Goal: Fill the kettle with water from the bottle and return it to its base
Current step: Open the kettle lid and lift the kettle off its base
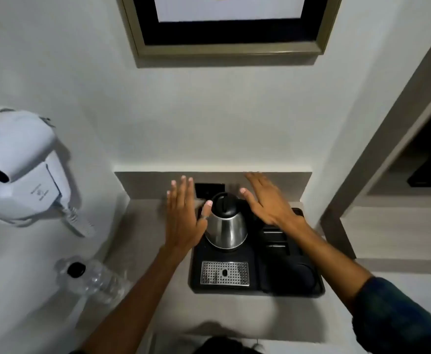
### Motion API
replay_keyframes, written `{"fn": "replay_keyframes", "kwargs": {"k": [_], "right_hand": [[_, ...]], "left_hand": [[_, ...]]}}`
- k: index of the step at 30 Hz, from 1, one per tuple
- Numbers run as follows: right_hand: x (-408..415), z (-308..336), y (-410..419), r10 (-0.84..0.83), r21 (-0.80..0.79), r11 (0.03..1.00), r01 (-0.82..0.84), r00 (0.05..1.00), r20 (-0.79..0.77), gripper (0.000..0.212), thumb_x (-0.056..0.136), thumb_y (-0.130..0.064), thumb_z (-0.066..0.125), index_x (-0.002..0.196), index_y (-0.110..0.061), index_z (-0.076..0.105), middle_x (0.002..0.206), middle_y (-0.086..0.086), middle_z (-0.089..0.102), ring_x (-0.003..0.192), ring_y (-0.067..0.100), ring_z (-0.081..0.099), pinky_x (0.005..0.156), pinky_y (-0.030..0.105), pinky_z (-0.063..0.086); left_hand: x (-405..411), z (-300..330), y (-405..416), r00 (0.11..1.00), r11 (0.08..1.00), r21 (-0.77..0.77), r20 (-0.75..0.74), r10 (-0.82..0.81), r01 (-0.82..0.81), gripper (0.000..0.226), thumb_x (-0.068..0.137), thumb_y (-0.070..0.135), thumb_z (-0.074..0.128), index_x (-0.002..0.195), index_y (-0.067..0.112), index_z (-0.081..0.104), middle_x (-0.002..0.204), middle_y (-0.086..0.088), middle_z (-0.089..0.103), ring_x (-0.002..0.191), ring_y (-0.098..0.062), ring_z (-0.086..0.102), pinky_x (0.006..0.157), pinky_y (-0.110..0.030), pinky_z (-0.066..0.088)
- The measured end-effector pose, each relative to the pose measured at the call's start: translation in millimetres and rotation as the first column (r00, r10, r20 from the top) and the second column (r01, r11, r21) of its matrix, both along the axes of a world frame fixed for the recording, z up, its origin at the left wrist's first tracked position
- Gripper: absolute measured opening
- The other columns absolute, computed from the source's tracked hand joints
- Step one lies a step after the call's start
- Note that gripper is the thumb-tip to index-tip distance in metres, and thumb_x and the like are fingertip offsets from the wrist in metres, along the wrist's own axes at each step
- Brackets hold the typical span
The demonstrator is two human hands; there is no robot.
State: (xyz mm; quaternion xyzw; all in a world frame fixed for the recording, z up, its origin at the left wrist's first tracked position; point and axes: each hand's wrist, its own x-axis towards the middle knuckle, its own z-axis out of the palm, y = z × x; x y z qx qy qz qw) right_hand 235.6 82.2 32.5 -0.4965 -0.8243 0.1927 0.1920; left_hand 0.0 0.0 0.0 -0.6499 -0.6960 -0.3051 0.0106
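A steel kettle with a black lid stands upright at the back left of a black tray; its base is hidden beneath it. My left hand is flat and open just left of the kettle, thumb near the lid. To the right of the lid hovers my right hand, fingers spread, holding nothing. A clear plastic water bottle with a black cap stands on the counter at the left, apart from both hands.
The tray holds a perforated metal drip grid in front and empty slots at right. A white wall-mounted hair dryer juts out at left. A black socket plate sits behind the kettle. Walls close the niche on both sides.
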Motion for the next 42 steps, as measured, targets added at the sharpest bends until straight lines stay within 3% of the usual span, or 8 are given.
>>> {"fn": "replay_keyframes", "kwargs": {"k": [3, 6, 15, 17, 20, 24, 39, 42], "right_hand": [[7, -20, 3, -0.056, -0.112, 0.992, 0.059, 0.998, 0.025, 0.057, 0.108, -0.051, 0.038, 0.152, -0.016, 0.042, 0.154, 0.019, 0.053, 0.144, 0.038, 0.045, 0.116, 0.055, 0.04], [10, -30, 3, -0.068, -0.255, 0.965, 0.068, 0.998, 0.011, 0.05, 0.105, -0.056, 0.039, 0.12, -0.016, 0.064, 0.117, 0.014, 0.074, 0.111, 0.037, 0.067, 0.092, 0.049, 0.054], [-35, -19, 29, -0.086, -0.348, 0.918, 0.19, 0.952, 0.293, 0.097, 0.068, -0.104, 0.027, 0.06, -0.013, 0.06, 0.06, 0.005, 0.065, 0.061, 0.026, 0.064, 0.056, 0.033, 0.041], [-47, -11, 38, -0.031, -0.459, 0.863, 0.21, 0.93, 0.366, 0.094, 0.062, -0.105, 0.037, 0.067, -0.015, 0.065, 0.071, 0.006, 0.071, 0.068, 0.026, 0.068, 0.062, 0.034, 0.048], [-59, -1, 48, -0.024, -0.654, 0.698, 0.293, 0.921, 0.388, 0.101, 0.065, -0.099, 0.048, 0.115, -0.013, 0.068, 0.112, 0.017, 0.07, 0.085, 0.038, 0.071, 0.062, 0.04, 0.06], [-70, 8, 53, -0.077, -0.734, 0.58, 0.352, 0.921, 0.381, 0.096, 0.081, -0.077, 0.06, 0.153, -0.016, 0.041, 0.164, 0.021, 0.033, 0.121, 0.059, 0.057, 0.06, 0.056, 0.066], [-69, 4, 66, -0.046, -0.768, 0.546, 0.336, 0.927, 0.373, 0.08, 0.08, -0.06, 0.067, 0.142, -0.017, 0.042, 0.16, 0.021, 0.033, 0.121, 0.062, 0.051, 0.055, 0.062, 0.063], [-67, 8, 64, -0.041, -0.738, 0.568, 0.366, 0.907, 0.418, 0.094, 0.075, -0.077, 0.067, 0.145, -0.017, 0.047, 0.148, 0.023, 0.05, 0.089, 0.046, 0.063, 0.049, 0.048, 0.06]], "left_hand": [[5, -20, -7, 1.0, 0.992, -0.126, -0.013, -0.024, 0.022, 0.079, 0.102, 0.057, 0.039, 0.163, 0.011, 0.021, 0.172, -0.008, 0.015, 0.161, -0.03, 0.001, 0.129, -0.051, 0.012], [9, -35, -10, 0.999, 0.983, -0.183, -0.022, -0.026, 0.021, 0.078, 0.103, 0.058, 0.037, 0.164, 0.013, 0.019, 0.173, -0.008, 0.014, 0.161, -0.029, -0.001, 0.13, -0.05, 0.011], [1, -67, -40, 0.999, 0.967, -0.253, -0.022, 0.024, -0.028, 0.077, 0.102, 0.062, 0.027, 0.164, 0.016, 0.02, 0.172, -0.01, 0.015, 0.161, -0.032, 0.001, 0.129, -0.053, 0.013], [0, -70, -45, 0.999, 0.962, -0.268, -0.028, 0.04, -0.046, 0.077, 0.102, 0.063, 0.026, 0.163, 0.017, 0.021, 0.172, -0.011, 0.015, 0.16, -0.033, 0.001, 0.129, -0.055, 0.013], [-3, -70, -48, 0.997, 0.956, -0.284, -0.027, 0.069, -0.074, 0.075, 0.102, 0.063, 0.026, 0.161, 0.016, 0.027, 0.171, -0.014, 0.019, 0.16, -0.037, 0.005, 0.127, -0.059, 0.014], [-5, -67, -48, 0.993, 0.934, -0.339, -0.037, 0.109, -0.115, 0.074, 0.102, 0.061, 0.027, 0.16, 0.016, 0.028, 0.171, -0.014, 0.018, 0.16, -0.038, 0.004, 0.126, -0.064, 0.011], [4, -63, -40, 0.994, 0.929, -0.357, 0.009, 0.113, -0.102, 0.078, 0.099, 0.067, 0.017, 0.16, 0.019, 0.026, 0.171, -0.014, 0.013, 0.16, -0.039, -0.001, 0.125, -0.067, 0.005], [5, -61, -39, 0.994, 0.93, -0.358, 0.031, 0.107, -0.089, 0.077, 0.1, 0.066, 0.019, 0.161, 0.019, 0.024, 0.172, -0.014, 0.011, 0.16, -0.038, -0.002, 0.125, -0.066, 0.005]]}}
